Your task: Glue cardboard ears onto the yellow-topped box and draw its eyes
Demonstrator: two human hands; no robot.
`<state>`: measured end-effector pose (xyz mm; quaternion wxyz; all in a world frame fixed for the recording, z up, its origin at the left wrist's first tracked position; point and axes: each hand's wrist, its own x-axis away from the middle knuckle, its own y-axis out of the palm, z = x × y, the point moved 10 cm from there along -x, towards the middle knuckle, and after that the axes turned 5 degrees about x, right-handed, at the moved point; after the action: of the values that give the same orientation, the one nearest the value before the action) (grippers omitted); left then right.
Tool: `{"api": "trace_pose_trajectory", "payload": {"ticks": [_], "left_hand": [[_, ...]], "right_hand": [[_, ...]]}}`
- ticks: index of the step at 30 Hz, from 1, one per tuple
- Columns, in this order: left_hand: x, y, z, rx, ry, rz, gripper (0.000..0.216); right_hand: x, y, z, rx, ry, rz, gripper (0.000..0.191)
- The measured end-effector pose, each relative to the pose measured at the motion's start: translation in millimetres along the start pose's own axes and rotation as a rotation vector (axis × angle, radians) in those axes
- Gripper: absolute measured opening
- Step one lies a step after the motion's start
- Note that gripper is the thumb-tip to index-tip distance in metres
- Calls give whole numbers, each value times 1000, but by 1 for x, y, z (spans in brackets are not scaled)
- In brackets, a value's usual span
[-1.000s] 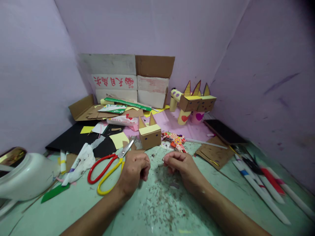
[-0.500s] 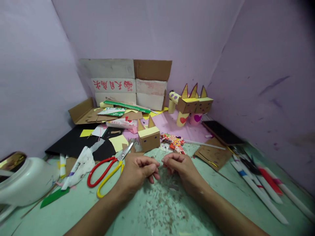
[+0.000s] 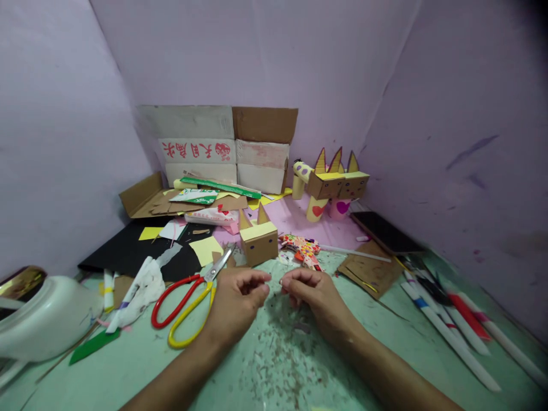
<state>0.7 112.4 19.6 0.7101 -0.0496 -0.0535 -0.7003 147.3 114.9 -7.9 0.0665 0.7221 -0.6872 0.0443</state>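
Observation:
My left hand (image 3: 237,301) and my right hand (image 3: 311,294) rest close together on the green table (image 3: 274,365), fingertips pinched towards each other. Whatever sits between the fingertips is too small to make out. Just beyond them stands a small cardboard cube head (image 3: 258,240) with a yellow top and two pointed ears. Red-and-yellow scissors (image 3: 188,299) lie shut right beside my left hand. A crumpled patterned paper scrap (image 3: 302,248) lies past my right hand.
A white cardboard box (image 3: 222,147) stands at the back, with card scraps and black paper (image 3: 128,251) before it. Cardboard animal figures (image 3: 331,184) stand back right. White glue sticks (image 3: 449,331), a cardboard piece (image 3: 370,269) and a phone (image 3: 385,231) lie right. A white jug (image 3: 43,317) sits left.
My left hand has uncurled from a fist and brought its fingertips towards the right hand. The view tilted down slightly.

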Motion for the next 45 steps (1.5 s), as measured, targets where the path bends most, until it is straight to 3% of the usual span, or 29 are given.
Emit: {"api": "trace_pose_trajectory", "payload": {"ticks": [5,16,28,45], "left_hand": [[5,16,-18,-23,-152,-126,20],[6,14,-19,17,-158,-84,18],[5,11,-35,130,-199,-66,17],[6,15,-25,4,-196,-135,10]], "right_hand": [[3,6,-2,115,-50,-17,16],[12,6,-18,337,-266,63,14],[9,8,2,151,-38,0,19],[9,15,-3,151,-11,-87,16]]}}
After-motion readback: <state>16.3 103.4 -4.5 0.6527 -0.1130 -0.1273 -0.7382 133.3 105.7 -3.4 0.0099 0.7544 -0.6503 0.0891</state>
